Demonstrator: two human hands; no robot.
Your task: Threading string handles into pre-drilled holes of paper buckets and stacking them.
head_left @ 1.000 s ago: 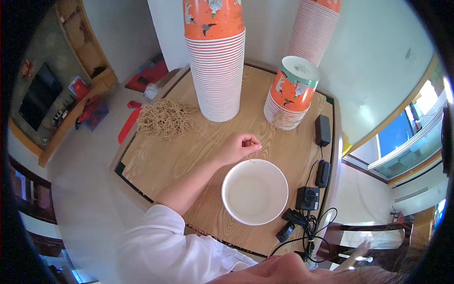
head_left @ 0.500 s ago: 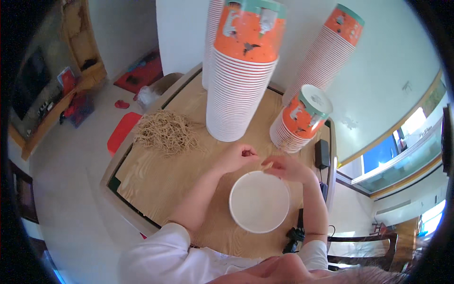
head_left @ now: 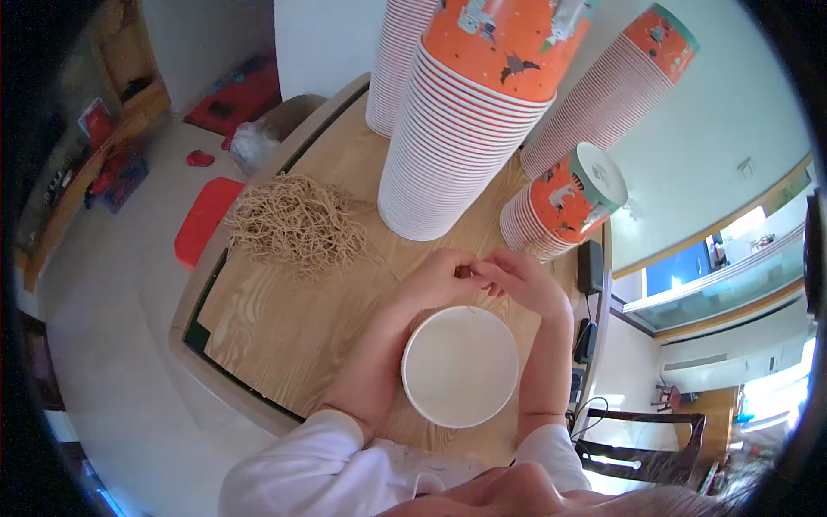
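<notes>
An open white paper bucket (head_left: 461, 369) stands on the table in front of me, between my forearms. Just past its far rim, my left hand (head_left: 444, 277) and my right hand (head_left: 521, 283) meet with their fingertips pressed together. Both hands are closed, and whatever thin thing they may be pinching is hidden by the fingers. To the left of my left hand lies a loose tangled heap of tan twine pieces (head_left: 297, 226).
Tall stacks of nested paper buckets (head_left: 457, 142) with orange and green prints rise at the back, with another tall stack (head_left: 603, 112) behind. A short stack (head_left: 560, 202) stands right of my hands. A black adapter (head_left: 590, 267) lies at the right edge; a red stool (head_left: 205, 220) stands left.
My hands have come together, the right moving in until its fingers touch the left's. The view has shifted slightly. The bucket stays between my forearms.
</notes>
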